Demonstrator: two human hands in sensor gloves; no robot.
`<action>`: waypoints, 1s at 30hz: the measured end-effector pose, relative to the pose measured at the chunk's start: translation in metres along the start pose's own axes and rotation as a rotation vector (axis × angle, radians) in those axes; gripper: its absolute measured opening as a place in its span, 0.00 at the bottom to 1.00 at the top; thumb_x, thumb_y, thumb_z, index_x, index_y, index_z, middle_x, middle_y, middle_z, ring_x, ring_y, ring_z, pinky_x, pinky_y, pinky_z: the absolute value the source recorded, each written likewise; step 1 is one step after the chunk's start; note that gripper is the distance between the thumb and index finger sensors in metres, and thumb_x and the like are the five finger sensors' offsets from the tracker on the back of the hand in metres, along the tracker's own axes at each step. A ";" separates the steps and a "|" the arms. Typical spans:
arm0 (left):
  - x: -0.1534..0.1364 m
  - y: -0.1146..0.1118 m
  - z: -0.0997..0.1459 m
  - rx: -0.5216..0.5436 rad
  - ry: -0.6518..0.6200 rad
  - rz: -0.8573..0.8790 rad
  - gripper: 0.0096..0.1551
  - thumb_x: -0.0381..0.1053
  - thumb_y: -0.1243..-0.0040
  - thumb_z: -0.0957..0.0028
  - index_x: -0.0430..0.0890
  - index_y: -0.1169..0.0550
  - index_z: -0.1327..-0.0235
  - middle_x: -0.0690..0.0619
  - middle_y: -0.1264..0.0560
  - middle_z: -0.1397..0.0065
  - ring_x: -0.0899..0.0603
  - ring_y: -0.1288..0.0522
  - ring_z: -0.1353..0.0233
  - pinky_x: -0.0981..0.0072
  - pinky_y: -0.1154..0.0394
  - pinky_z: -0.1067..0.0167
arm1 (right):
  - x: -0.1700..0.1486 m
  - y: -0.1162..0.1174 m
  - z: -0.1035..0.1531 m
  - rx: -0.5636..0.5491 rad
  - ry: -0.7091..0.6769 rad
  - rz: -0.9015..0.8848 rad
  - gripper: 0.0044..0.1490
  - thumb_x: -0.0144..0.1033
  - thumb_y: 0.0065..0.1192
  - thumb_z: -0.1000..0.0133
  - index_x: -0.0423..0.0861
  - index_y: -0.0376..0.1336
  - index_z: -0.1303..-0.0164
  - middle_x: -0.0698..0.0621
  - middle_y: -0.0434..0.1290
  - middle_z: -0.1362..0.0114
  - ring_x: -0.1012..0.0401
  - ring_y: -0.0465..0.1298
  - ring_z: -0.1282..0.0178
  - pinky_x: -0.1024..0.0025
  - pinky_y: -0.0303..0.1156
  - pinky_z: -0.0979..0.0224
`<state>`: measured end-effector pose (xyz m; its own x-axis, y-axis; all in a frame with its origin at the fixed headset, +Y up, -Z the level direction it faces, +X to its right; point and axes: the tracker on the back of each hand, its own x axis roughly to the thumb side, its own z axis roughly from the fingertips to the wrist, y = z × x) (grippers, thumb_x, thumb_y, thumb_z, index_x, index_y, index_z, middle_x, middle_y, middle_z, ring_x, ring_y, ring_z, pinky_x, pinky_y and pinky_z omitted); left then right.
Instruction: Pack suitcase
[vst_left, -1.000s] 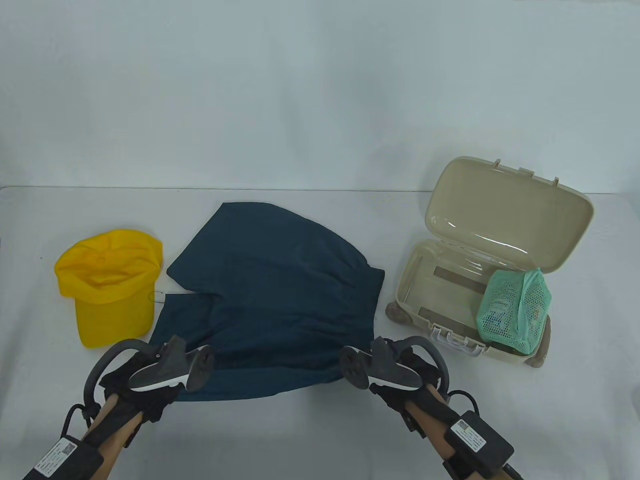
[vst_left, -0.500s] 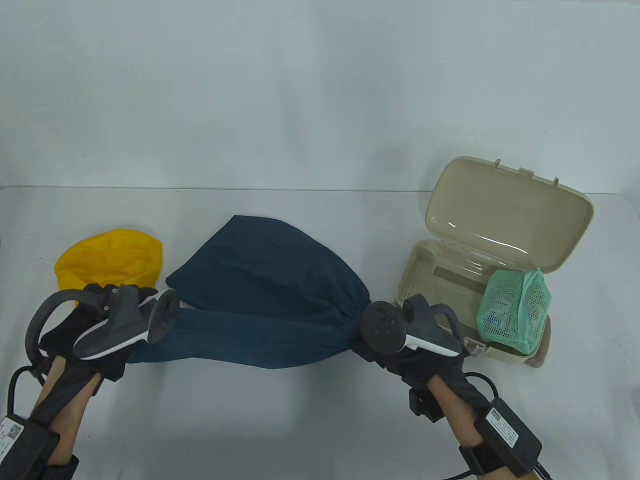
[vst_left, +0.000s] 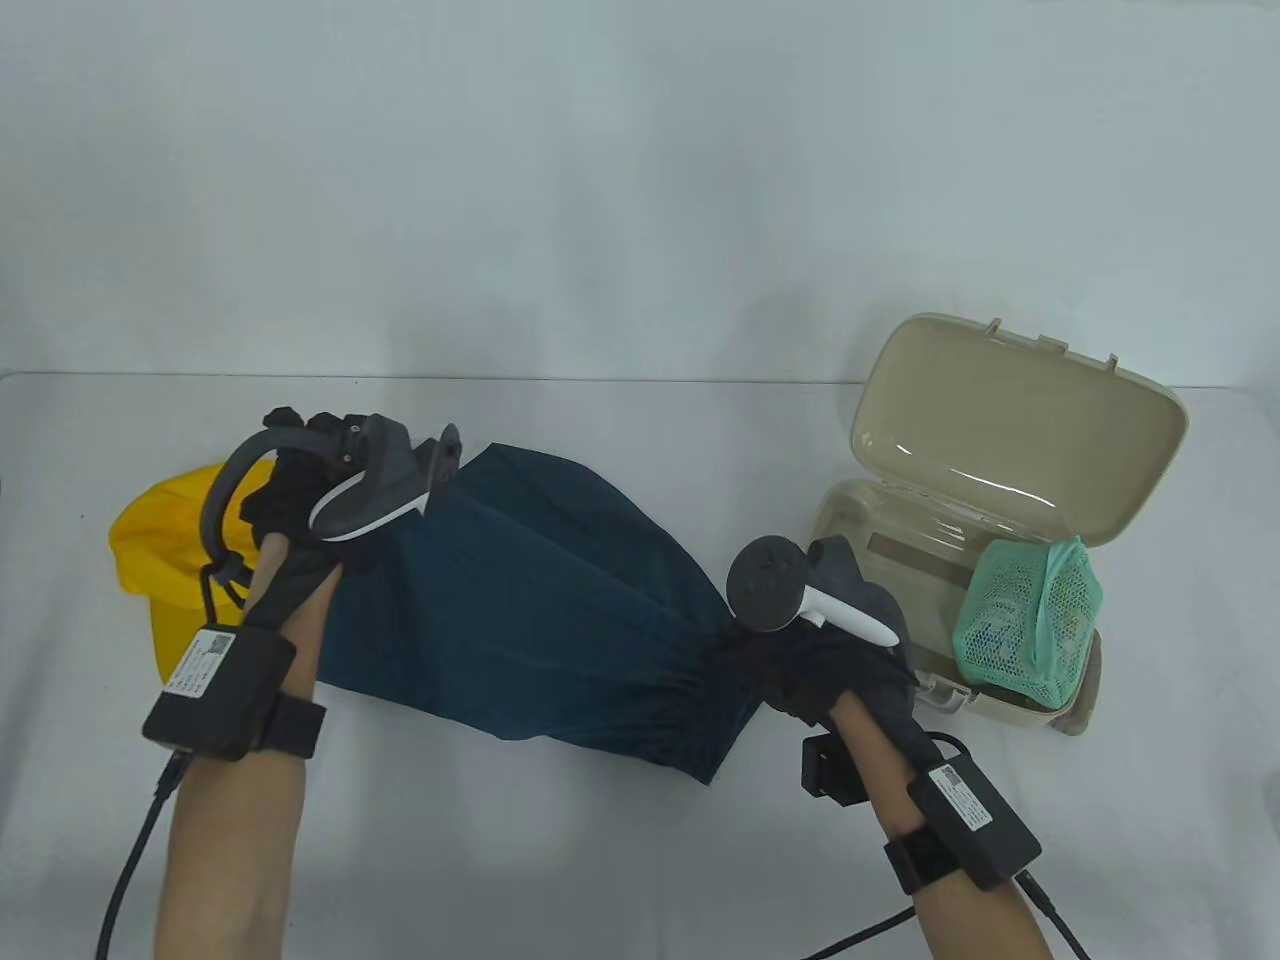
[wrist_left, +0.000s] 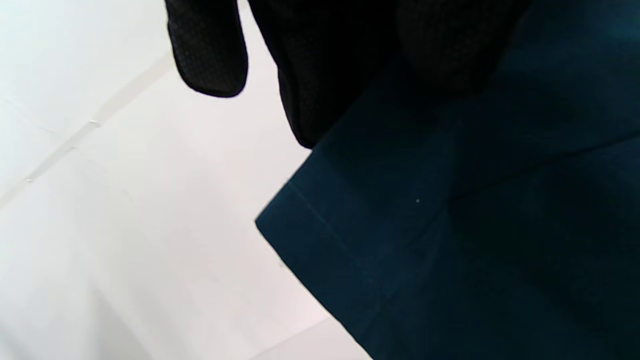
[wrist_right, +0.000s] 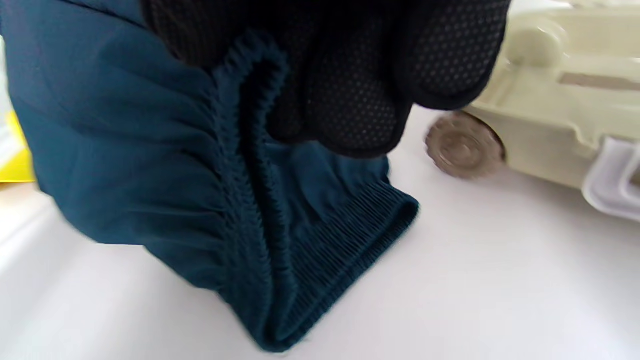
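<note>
- Navy shorts (vst_left: 560, 600): we log them left of the suitcase (vst_left: 1000, 470), on the table.
- Right hand (vst_left: 820, 665): we see it pinching their waistband.
- Left hand (vst_left: 300, 500): we see it gripping their hem, beside the yellow cap (vst_left: 150, 550).

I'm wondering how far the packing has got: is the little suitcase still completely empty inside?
No: in the table view a green mesh bag already sits in the right end of the open suitcase.

My left arm (vst_left: 290, 580) hides part of yellow cap (vst_left: 150, 530); suitcase wheel (wrist_right: 462, 145) blurred; mesh bag (vst_left: 1030, 625) contents unreadable.
</note>
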<state>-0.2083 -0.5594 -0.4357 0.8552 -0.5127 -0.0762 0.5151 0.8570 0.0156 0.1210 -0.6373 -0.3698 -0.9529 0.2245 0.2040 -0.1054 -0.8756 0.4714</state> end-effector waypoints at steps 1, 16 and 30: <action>0.007 -0.002 -0.005 0.002 0.005 0.009 0.22 0.54 0.41 0.46 0.65 0.26 0.38 0.64 0.24 0.27 0.51 0.21 0.26 0.43 0.32 0.23 | -0.004 0.003 -0.003 0.001 0.022 -0.008 0.29 0.51 0.57 0.43 0.47 0.70 0.38 0.54 0.83 0.45 0.60 0.85 0.49 0.59 0.80 0.42; 0.071 -0.012 -0.042 0.091 0.026 0.390 0.39 0.59 0.45 0.45 0.60 0.44 0.20 0.51 0.45 0.12 0.43 0.33 0.17 0.41 0.35 0.23 | -0.050 0.041 -0.014 -0.171 0.363 0.126 0.43 0.61 0.51 0.44 0.43 0.61 0.26 0.46 0.76 0.31 0.49 0.79 0.35 0.53 0.75 0.35; 0.023 -0.066 0.104 0.009 -0.177 0.723 0.47 0.70 0.53 0.47 0.56 0.48 0.15 0.48 0.44 0.12 0.38 0.34 0.17 0.40 0.34 0.25 | -0.028 0.078 -0.042 0.173 0.468 0.152 0.47 0.66 0.44 0.44 0.40 0.73 0.39 0.47 0.86 0.47 0.53 0.88 0.54 0.63 0.83 0.56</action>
<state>-0.2169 -0.6327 -0.3347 0.9769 0.1780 0.1179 -0.1803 0.9836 0.0092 0.1276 -0.7302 -0.3745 -0.9832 -0.1493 -0.1055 0.0547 -0.7910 0.6094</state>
